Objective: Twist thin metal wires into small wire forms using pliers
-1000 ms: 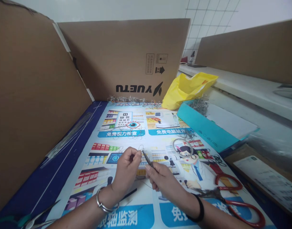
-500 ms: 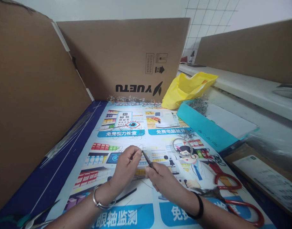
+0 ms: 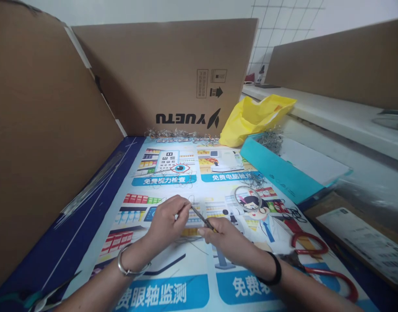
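My right hand (image 3: 216, 232) is closed around needle-nose pliers (image 3: 201, 216), their slim jaws slanting up and left to my left fingertips. The handles are mostly hidden in my palm. My left hand (image 3: 171, 216) pinches a thin wire (image 3: 191, 199), a small loop of which shows just past the fingertips. Finger and thumb cover where wire and jaw tips meet. Further thin wire strands lie on the printed sheet (image 3: 199, 190) below and beyond my hands. A ring-shaped coil of wire (image 3: 248, 198) rests on the sheet, right of my hands.
Red-handled scissors (image 3: 311, 243) lie right, partly under my right forearm. Teal-handled scissors or pliers (image 3: 39, 299) sit lower left. Straight wires (image 3: 91, 186) lie left. A teal box (image 3: 279, 173) holding tangled wire, a yellow bag (image 3: 254, 121) and cardboard walls (image 3: 166, 69) stand around.
The pliers have rolled in my right hand, now showing a lighter jaw face and a yellow patch near the handle. Both hands stay close together; the view has shifted slightly.
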Demonstrator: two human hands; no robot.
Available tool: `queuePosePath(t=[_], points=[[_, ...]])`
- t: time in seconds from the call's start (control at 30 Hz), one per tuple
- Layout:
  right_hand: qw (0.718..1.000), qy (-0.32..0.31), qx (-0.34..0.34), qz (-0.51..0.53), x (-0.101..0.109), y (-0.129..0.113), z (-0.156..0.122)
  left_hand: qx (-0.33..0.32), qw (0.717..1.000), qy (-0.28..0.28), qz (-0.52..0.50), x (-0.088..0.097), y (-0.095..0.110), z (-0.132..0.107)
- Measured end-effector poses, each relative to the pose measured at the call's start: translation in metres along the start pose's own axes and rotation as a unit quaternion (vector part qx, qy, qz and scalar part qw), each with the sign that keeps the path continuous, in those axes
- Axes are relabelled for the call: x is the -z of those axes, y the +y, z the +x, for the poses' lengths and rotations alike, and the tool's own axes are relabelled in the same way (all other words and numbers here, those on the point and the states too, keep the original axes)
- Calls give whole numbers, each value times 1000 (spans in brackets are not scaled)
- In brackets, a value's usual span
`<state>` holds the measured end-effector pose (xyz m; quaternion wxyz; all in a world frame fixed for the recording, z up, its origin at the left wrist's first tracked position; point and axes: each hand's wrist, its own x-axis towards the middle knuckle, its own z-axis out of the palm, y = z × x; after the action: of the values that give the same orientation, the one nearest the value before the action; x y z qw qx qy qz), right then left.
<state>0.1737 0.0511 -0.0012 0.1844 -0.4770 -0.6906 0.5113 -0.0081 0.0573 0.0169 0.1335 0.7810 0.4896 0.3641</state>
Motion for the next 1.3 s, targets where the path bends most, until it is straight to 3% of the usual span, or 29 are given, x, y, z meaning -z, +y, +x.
queuePosePath(t=[0.37,0.57,0.7,1.0,1.13,1.3], points=[[997,-24,8,-67,14,-3,-2,-23,998,-62,-8,11,0,7],[989,-17,9,-148,19,-6,-1,44,987,-149,-28,15,-3,12],[987,-12,38,-153,23,2,1,102,979,-166,-62,18,-8,15],[999,12,18,36,26,10,6,137,975,-172,-28,18,-20,16],[988,19,-42,148,27,15,8,137,967,-208,51,32,-36,17],[972,13,-45,229,29,19,9,128,954,-260,73,45,-52,16]])
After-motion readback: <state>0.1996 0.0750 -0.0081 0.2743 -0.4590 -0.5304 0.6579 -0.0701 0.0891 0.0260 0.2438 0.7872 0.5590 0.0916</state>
